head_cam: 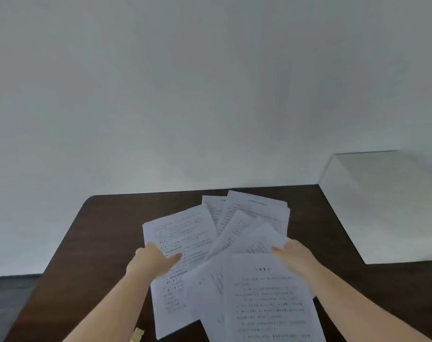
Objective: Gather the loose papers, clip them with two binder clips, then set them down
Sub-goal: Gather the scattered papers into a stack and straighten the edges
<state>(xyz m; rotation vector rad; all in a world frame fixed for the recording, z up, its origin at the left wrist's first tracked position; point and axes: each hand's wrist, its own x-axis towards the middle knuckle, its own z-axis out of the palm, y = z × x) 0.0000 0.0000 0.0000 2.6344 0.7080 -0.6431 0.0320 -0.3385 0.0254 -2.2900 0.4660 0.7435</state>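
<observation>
Several loose printed papers [237, 255] lie fanned and overlapping across the middle of the dark brown table [103, 243]. My left hand [155, 260] holds the left sheet [180, 233] at its left edge, thumb lying on top of the page. My right hand [295, 255] grips the right edge of the sheets on the right side of the pile, thumb over the paper. A small gold-coloured object, possibly a binder clip [137, 333], shows at the bottom edge below my left forearm; it is blurred.
A white box [382, 206] stands on the back right of the table against the pale wall. The table's left edge runs diagonally, with grey floor [7, 299] beyond it.
</observation>
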